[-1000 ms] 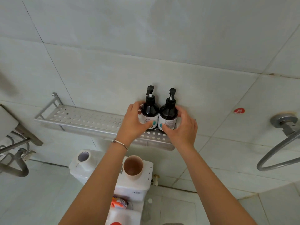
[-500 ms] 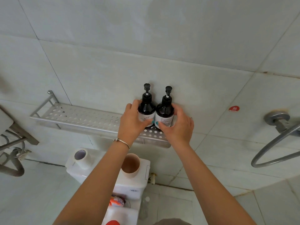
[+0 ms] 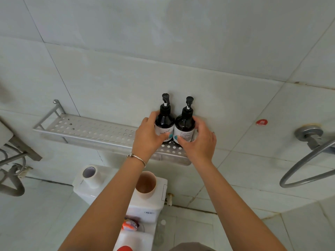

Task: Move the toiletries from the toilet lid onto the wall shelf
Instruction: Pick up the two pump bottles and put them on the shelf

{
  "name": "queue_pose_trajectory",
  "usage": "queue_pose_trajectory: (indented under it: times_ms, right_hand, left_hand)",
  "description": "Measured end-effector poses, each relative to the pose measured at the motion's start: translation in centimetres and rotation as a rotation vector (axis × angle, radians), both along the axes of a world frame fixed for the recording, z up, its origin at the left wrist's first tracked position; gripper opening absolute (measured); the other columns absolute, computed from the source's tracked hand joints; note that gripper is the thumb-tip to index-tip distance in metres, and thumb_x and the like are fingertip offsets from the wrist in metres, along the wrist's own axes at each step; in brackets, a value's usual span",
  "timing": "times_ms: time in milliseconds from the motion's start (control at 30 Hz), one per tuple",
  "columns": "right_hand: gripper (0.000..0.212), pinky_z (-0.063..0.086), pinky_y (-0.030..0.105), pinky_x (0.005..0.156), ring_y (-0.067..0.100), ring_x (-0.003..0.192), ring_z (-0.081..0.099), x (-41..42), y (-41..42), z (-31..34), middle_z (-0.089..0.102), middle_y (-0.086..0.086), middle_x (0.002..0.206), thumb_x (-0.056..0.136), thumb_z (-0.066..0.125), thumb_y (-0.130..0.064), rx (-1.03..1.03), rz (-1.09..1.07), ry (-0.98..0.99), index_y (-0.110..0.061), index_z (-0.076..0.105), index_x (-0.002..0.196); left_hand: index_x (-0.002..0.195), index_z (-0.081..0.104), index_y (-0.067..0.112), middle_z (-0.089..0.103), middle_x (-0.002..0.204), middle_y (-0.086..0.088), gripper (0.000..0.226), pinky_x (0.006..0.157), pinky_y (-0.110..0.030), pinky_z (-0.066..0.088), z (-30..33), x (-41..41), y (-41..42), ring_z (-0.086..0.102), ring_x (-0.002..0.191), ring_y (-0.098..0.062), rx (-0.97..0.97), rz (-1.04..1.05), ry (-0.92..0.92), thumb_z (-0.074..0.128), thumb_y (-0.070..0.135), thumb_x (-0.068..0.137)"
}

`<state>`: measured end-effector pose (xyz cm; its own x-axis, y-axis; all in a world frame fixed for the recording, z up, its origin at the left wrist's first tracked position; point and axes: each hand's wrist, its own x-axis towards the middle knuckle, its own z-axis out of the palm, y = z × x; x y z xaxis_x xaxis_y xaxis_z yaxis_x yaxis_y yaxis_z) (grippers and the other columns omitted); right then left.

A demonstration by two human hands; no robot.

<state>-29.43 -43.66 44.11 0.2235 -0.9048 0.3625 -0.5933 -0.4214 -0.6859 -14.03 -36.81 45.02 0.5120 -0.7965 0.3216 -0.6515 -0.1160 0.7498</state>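
Two dark pump bottles stand upright side by side at the right end of the perforated metal wall shelf (image 3: 87, 128). My left hand (image 3: 147, 138) is wrapped around the left bottle (image 3: 164, 122). My right hand (image 3: 198, 142) grips the right bottle (image 3: 184, 125). Both bottles touch each other and rest on the shelf close to the wall. Below, on the toilet (image 3: 143, 207), a small orange packet (image 3: 129, 225) and a red-topped item (image 3: 124, 248) lie partly hidden by my left forearm.
A beige cup (image 3: 146, 184) and a toilet paper roll (image 3: 89, 175) stand on the cistern. A metal shower hose (image 3: 306, 171) and its wall fitting (image 3: 308, 134) hang at the right. Pipes and a bracket (image 3: 12, 160) sit at the left. The shelf's left part is bare.
The two bottles have been turned slightly and pushed back against the wall on the shelf. Both hands stay on them; the view has shifted a little.
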Motion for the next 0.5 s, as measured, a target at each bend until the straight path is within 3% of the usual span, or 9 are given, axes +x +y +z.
queue_pose_trajectory:
  times_ms: [167, 400, 500]
  right_hand:
    - [0.079, 0.029, 0.05, 0.111, 0.011, 0.115, 0.056, 0.0, -0.1, 0.0, 0.06, -0.017, 0.121, 0.061, 0.082, -0.044, 0.006, 0.006, 0.005, -0.041, 0.042, 0.129]
    - [0.081, 0.033, 0.051, 0.109, 0.01, 0.114, 0.057, 0.0, -0.2, 0.0, 0.062, -0.018, 0.121, 0.06, 0.085, -0.036, 0.025, 0.027, -0.057, -0.04, 0.043, 0.129]
    - [0.08, 0.039, 0.049, 0.105, 0.011, 0.114, 0.057, -0.1, -0.2, 0.0, 0.062, -0.016, 0.121, 0.06, 0.085, -0.034, 0.004, 0.042, -0.072, -0.039, 0.045, 0.129]
  left_hand:
    - [0.127, 0.046, 0.026, 0.062, 0.114, 0.002, 0.07, 0.085, -0.029, 0.05, 0.8, 1.0, 0.3, 0.056, 0.101, -0.015, -0.007, -0.11, 0.005, 0.083, 0.02, 0.068]
    - [0.128, 0.049, 0.024, 0.059, 0.106, 0.01, 0.07, 0.074, 0.0, 0.038, 0.8, 1.4, 0.4, 0.055, 0.091, -0.008, -0.028, -0.147, 0.057, 0.084, 0.016, 0.068]
    - [0.129, 0.049, 0.024, 0.059, 0.106, 0.01, 0.068, 0.083, -0.011, 0.045, 1.0, 1.6, 0.4, 0.058, 0.095, -0.011, -0.02, -0.183, 0.08, 0.081, 0.011, 0.071]
